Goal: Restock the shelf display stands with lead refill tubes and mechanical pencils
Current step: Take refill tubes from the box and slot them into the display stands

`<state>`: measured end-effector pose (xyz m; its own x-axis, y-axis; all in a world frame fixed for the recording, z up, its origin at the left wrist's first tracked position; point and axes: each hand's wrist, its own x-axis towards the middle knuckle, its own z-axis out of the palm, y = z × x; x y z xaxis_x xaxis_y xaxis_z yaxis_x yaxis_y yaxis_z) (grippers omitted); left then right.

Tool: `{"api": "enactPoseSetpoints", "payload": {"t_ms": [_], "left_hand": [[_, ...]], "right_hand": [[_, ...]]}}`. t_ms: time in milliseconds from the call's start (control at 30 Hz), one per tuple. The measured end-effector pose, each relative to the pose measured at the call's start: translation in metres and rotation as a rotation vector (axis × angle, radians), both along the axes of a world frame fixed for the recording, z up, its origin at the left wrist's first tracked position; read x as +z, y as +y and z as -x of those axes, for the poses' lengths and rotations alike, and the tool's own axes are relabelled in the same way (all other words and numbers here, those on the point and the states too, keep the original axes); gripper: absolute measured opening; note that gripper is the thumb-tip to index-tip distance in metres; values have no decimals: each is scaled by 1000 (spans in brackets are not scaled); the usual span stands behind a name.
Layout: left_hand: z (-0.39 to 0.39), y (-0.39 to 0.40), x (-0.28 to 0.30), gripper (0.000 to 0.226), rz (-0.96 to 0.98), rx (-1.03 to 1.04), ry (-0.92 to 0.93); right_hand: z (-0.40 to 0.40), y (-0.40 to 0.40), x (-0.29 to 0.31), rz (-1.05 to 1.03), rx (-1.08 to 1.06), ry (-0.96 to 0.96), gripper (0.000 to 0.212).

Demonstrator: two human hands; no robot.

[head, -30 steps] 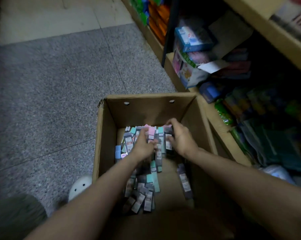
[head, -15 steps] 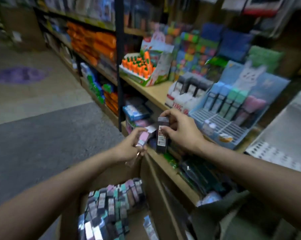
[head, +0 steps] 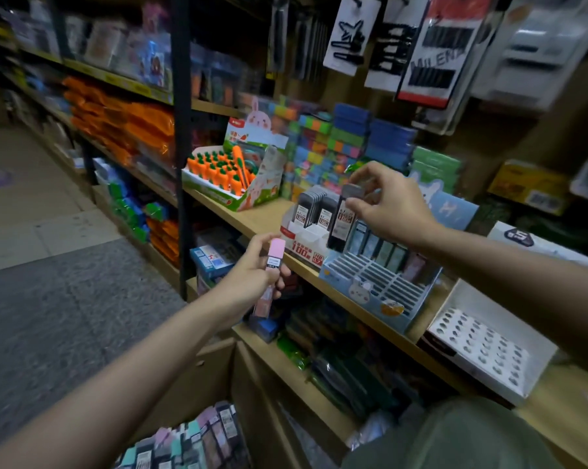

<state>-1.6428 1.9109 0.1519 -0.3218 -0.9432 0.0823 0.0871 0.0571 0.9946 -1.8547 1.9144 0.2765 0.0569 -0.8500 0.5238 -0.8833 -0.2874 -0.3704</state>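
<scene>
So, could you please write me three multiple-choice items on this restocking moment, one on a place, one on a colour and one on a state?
1. Where is the dark lead refill tube?
A. Lying on the floor
B. Held above the white display stand on the shelf
C. Inside the carrot eraser box

2. What colour is the cap of the tube in the left hand?
A. Pink
B. Yellow
C. Orange

3. What is the right hand doing?
A. Resting flat on the shelf
B. Hanging with nothing in it
C. Pinching the dark tube near its top

Answers:
1 B, the tube hangs upright at the white stand's black tubes.
2 A, a pink cap shows above the fingers.
3 C, thumb and fingers close on the tube's upper end.
</scene>
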Motion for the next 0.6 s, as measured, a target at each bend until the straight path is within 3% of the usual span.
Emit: {"api": "enactPoseSetpoints", "payload": {"t_ms": [367, 600], "left_hand": [[1, -39, -4, 69, -22, 65, 90], [-4, -46, -3, 67, -19, 90, 96]], "right_hand": [[-16, -71, 13, 109, -109, -121, 17], [-15, -88, -11, 70, -106, 60, 16]]}}
